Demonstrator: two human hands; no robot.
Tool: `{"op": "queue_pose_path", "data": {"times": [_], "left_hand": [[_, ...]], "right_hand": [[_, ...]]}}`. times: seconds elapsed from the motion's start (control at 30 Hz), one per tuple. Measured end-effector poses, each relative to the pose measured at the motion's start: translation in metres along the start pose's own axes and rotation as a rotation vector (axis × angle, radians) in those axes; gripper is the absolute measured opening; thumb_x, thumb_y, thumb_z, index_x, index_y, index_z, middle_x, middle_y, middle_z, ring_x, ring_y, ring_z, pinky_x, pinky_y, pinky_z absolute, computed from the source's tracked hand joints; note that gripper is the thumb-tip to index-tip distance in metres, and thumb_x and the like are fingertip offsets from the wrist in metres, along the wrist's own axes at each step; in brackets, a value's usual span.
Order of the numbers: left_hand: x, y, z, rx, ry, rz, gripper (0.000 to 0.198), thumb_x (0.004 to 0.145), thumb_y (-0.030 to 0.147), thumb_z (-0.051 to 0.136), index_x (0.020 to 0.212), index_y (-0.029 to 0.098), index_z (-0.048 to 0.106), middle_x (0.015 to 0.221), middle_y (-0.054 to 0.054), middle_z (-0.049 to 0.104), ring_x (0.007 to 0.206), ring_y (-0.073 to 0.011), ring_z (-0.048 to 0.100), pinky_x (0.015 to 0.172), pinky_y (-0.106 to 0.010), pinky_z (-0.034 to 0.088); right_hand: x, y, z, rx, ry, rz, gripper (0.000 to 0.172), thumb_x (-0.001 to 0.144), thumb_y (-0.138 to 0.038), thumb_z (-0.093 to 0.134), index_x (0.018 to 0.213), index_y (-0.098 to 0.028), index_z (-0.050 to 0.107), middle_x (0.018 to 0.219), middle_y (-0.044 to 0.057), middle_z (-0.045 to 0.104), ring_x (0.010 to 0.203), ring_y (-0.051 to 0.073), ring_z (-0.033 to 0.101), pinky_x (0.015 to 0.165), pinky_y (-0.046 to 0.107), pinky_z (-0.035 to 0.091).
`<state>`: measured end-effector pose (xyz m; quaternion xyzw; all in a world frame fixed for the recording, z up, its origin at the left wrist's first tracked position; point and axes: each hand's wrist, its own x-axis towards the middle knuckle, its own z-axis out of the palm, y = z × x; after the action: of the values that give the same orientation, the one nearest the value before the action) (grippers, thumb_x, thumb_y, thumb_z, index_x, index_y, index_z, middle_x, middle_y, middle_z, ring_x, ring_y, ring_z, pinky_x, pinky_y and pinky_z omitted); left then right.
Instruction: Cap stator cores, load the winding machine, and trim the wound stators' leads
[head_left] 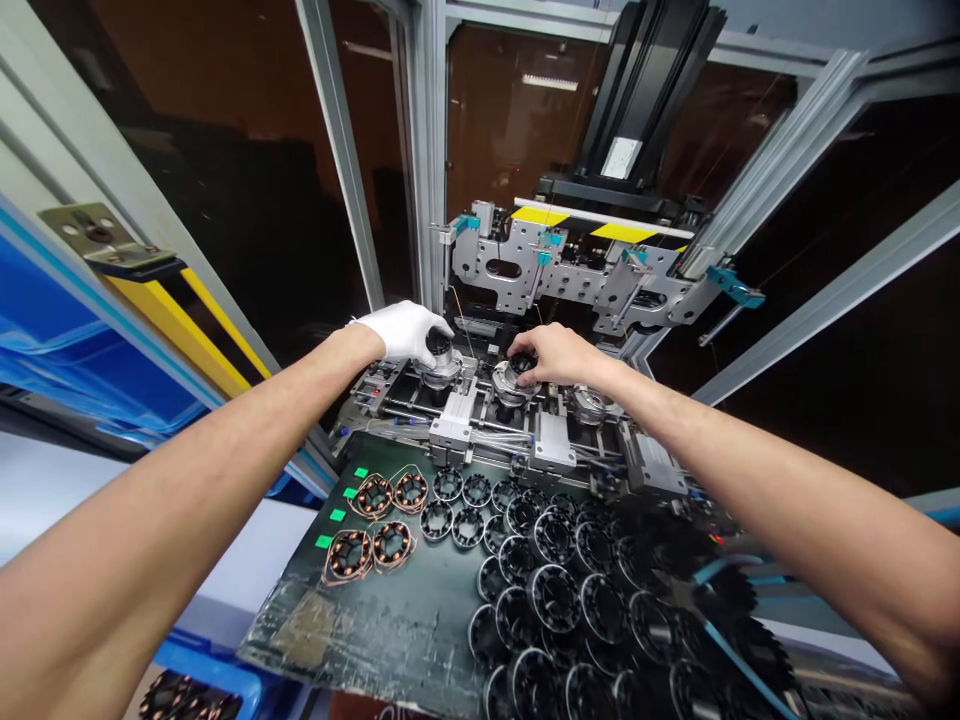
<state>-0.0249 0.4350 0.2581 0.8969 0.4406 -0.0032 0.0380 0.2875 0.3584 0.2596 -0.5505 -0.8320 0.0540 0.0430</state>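
Note:
My left hand (407, 332), in a white glove, has its fingers closed around a black motor stator core (438, 344) at the left round metal fixture (442, 374). My bare right hand (556, 356) grips another black stator core (519, 366) by its rim at the middle fixture (508, 388). Both cores sit at the tops of the fixtures; whether they are fully seated, I cannot tell. To the right of my right hand is a third metal fixture (590, 404), partly covered by my forearm.
Copper-wound stators (350, 553) lie on the dark green table (405, 610), left of many stacked bare stator cores (555, 597). Above the fixtures hangs a metal winding head (517, 260) with a yellow-black strip. Grey frame posts (431, 150) enclose the machine. A blue bin (202, 660) stands lower left.

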Motion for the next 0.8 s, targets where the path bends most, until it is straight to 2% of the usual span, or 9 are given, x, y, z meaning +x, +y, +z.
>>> {"op": "queue_pose_path", "data": {"times": [0.2,0.3,0.4,0.47,0.53,0.6,0.7,0.77,0.8], "left_hand": [[0.007,0.000,-0.008,0.013,-0.069,-0.005,0.080,0.077,0.046,0.092,0.154,0.031,0.078,0.144,-0.008,0.085,0.125,-0.0324,0.082,0.108,-0.035,0.061],[0.009,0.002,-0.013,0.019,-0.098,-0.011,0.080,0.078,0.049,0.092,0.155,0.031,0.078,0.145,-0.007,0.084,0.125,-0.0324,0.082,0.109,-0.035,0.060],[0.008,0.005,-0.015,0.031,-0.107,-0.004,0.080,0.077,0.049,0.092,0.154,0.031,0.078,0.147,-0.007,0.084,0.129,-0.0330,0.081,0.110,-0.035,0.060],[0.004,0.007,-0.011,0.042,-0.084,-0.010,0.079,0.079,0.049,0.090,0.155,0.031,0.077,0.147,-0.008,0.084,0.131,-0.0341,0.080,0.111,-0.037,0.060],[-0.003,0.009,-0.003,0.042,-0.056,-0.020,0.077,0.088,0.052,0.083,0.161,0.031,0.071,0.150,-0.011,0.082,0.133,-0.0352,0.080,0.115,-0.041,0.060],[-0.012,0.012,0.013,0.033,-0.046,-0.024,0.078,0.095,0.052,0.075,0.169,0.029,0.063,0.160,-0.013,0.076,0.141,-0.0355,0.077,0.121,-0.043,0.058],[-0.029,0.023,0.048,0.027,-0.004,-0.028,0.094,0.095,0.041,0.075,0.181,0.020,0.044,0.187,-0.019,0.046,0.168,-0.0380,0.054,0.137,-0.047,0.046],[-0.039,0.032,0.071,0.029,0.072,-0.046,0.104,0.093,0.032,0.075,0.185,0.013,0.030,0.194,-0.023,0.024,0.179,-0.0400,0.035,0.144,-0.050,0.037],[-0.043,0.036,0.081,0.028,0.109,-0.056,0.106,0.093,0.029,0.074,0.186,0.011,0.026,0.195,-0.025,0.019,0.181,-0.0405,0.029,0.145,-0.051,0.034]], "right_hand": [[0.015,0.008,-0.010,0.013,-0.078,-0.037,0.052,0.080,-0.032,0.102,0.131,-0.026,0.090,0.128,0.008,0.089,0.120,0.034,0.084,0.108,0.046,0.067],[0.012,0.004,-0.008,-0.005,-0.079,-0.035,0.052,0.082,-0.030,0.099,0.132,-0.024,0.088,0.130,0.010,0.089,0.121,0.035,0.084,0.110,0.048,0.067],[-0.008,-0.010,0.011,-0.034,-0.017,-0.024,0.063,0.090,-0.028,0.089,0.151,-0.014,0.078,0.151,0.021,0.079,0.143,0.043,0.074,0.125,0.057,0.060],[-0.028,-0.020,0.034,-0.035,0.026,-0.014,0.081,0.096,-0.031,0.083,0.169,-0.006,0.060,0.174,0.029,0.057,0.163,0.048,0.057,0.135,0.063,0.050],[-0.047,-0.029,0.059,-0.018,0.057,0.000,0.094,0.101,-0.038,0.077,0.179,-0.001,0.041,0.187,0.033,0.034,0.175,0.049,0.038,0.141,0.066,0.042],[-0.060,-0.033,0.079,0.006,0.088,0.012,0.092,0.108,-0.043,0.067,0.182,0.000,0.032,0.190,0.032,0.025,0.180,0.047,0.028,0.143,0.066,0.037],[-0.068,-0.033,0.095,0.038,0.150,0.023,0.083,0.113,-0.041,0.055,0.183,-0.003,0.032,0.191,0.029,0.026,0.182,0.042,0.024,0.145,0.065,0.034],[-0.068,-0.031,0.098,0.053,0.178,0.023,0.081,0.112,-0.040,0.056,0.182,-0.005,0.035,0.190,0.029,0.029,0.181,0.042,0.027,0.144,0.065,0.035],[-0.068,-0.030,0.098,0.057,0.187,0.023,0.080,0.112,-0.039,0.057,0.182,-0.006,0.036,0.190,0.029,0.031,0.180,0.043,0.029,0.143,0.066,0.036]]}}
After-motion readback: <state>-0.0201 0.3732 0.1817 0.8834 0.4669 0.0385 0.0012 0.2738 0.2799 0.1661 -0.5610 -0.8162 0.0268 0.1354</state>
